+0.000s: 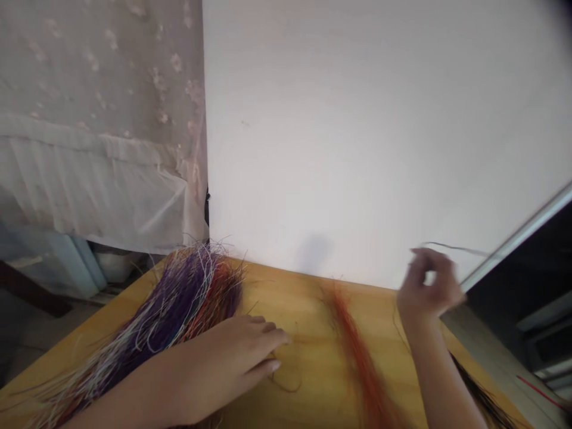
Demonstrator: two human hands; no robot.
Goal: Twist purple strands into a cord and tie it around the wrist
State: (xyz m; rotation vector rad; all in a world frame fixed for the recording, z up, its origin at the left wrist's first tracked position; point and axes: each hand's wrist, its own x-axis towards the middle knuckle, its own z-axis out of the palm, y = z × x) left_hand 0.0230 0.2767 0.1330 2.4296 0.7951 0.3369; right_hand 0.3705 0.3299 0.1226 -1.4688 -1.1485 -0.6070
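Observation:
My left hand [236, 363] rests flat on the wooden tabletop [308, 298] with its fingers apart, just in front of a large bundle of purple, white and orange fibre strands [183, 316]. A thin dark loop of strand [288, 384] lies by its fingertips. My right hand [429, 283] is raised and blurred, its fingertips pinched on a thin dark strand [456, 249] that trails off to the right. Between my hands lies a loose orange fibre bunch [361, 363]. A dark fibre bunch [485, 405] shows at the lower right.
A large white board [348, 119] stands upright along the table's far edge, with a metal-edged frame [513, 238] at its right. A sheer lace curtain [89, 119] hangs at the left. The table's corner drops off to a floor at the lower left.

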